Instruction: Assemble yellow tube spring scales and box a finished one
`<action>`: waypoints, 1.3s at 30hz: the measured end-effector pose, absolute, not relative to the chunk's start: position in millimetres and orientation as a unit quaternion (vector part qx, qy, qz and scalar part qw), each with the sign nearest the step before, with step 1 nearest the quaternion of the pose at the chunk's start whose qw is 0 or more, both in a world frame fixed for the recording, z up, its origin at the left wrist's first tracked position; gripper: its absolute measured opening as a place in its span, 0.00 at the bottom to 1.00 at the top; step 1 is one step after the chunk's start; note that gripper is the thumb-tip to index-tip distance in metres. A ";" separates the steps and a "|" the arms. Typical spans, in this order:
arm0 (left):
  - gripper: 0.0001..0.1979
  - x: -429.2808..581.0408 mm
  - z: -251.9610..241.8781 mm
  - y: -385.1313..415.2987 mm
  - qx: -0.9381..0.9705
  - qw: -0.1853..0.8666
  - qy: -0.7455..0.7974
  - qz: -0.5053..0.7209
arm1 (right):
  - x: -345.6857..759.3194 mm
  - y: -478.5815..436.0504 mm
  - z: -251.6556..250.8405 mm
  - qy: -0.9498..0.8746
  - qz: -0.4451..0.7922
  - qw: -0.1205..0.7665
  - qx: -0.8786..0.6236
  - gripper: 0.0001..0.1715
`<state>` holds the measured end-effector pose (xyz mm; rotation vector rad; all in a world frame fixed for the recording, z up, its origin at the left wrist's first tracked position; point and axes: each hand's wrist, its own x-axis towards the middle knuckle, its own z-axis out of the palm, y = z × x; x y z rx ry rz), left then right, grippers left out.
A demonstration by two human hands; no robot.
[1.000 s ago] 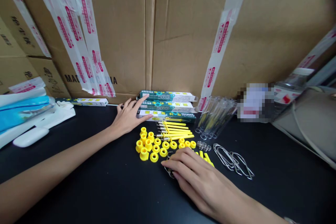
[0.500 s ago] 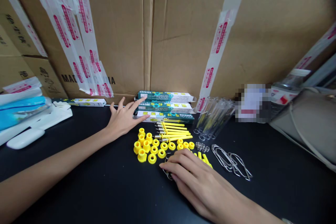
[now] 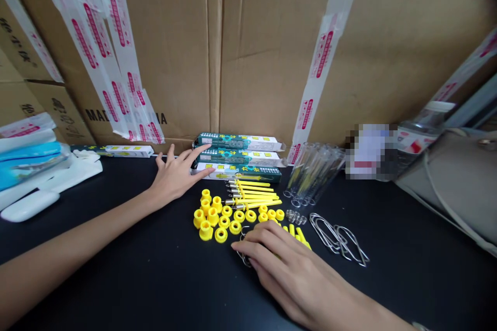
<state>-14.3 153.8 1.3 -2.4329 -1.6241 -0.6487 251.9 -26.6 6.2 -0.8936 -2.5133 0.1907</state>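
Note:
My left hand is open, fingers spread, its thumb and index finger against the left ends of several small printed boxes. With fingers bent down and together, my right hand pinches small wire hooks on the table; part of them is hidden beneath it. Yellow flanged caps and yellow rings lie just past its fingertips. Behind those are yellow rods with metal ends. Short yellow pieces show partly behind the right hand. Small coil springs lie near them.
Clear tubes stand in a cluster to the right of the boxes. Large bent wire hooks lie at right, before a bottle and a grey bag. Large cartons wall off the back. White and blue packaging sits left.
The view has shifted slightly, so everything sits a little further left. Both hands stay practically in place against the boxes and the small wire hooks.

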 end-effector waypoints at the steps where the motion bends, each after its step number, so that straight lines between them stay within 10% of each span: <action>1: 0.37 -14.3 1.2 153.7 -0.809 0.077 -0.540 -0.218 | 252.0 -26.5 6.4 -0.914 0.072 0.231 -0.324 0.20; 17: 0.20 -11.5 5.2 152.5 -0.890 0.180 -0.371 -0.196 | 251.4 -27.3 5.0 -0.913 0.079 0.224 -0.333 0.21; 39: 0.32 -5.5 6.1 150.2 -0.890 0.253 -0.331 -0.183 | 249.8 -24.5 1.5 -0.910 0.062 0.250 -0.325 0.21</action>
